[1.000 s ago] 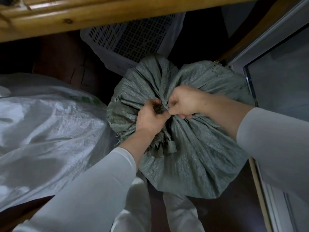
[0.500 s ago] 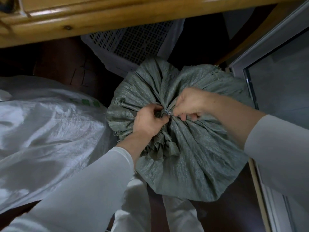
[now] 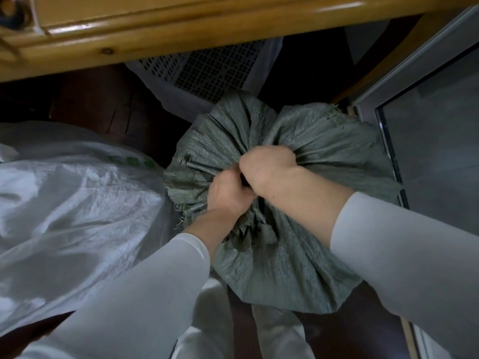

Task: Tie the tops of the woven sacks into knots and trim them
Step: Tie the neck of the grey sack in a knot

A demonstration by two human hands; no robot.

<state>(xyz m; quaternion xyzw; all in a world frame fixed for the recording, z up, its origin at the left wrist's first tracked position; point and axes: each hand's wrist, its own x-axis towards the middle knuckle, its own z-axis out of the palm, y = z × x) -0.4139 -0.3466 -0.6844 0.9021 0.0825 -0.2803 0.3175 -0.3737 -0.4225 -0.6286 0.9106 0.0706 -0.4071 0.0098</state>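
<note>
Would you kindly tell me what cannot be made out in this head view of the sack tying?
Head view only.
Knot on the grey sack: hidden beneath the left hand and right hand.
Whatever the hands pinch: covered by their knuckles.
White sack: cut by left edge, mouth unseen.

The grey-green woven plastic sack (image 3: 298, 268) looks coarse and matt, its cut top edge frayed. The white woven plastic sack (image 3: 64, 203) has a soft sheen. The honey-coloured wooden rail (image 3: 181, 29) is varnished and glossy. The white perforated crate (image 3: 207, 71) is matt plastic. The pale long sleeves (image 3: 145, 294) are smooth, matt cloth.
</note>
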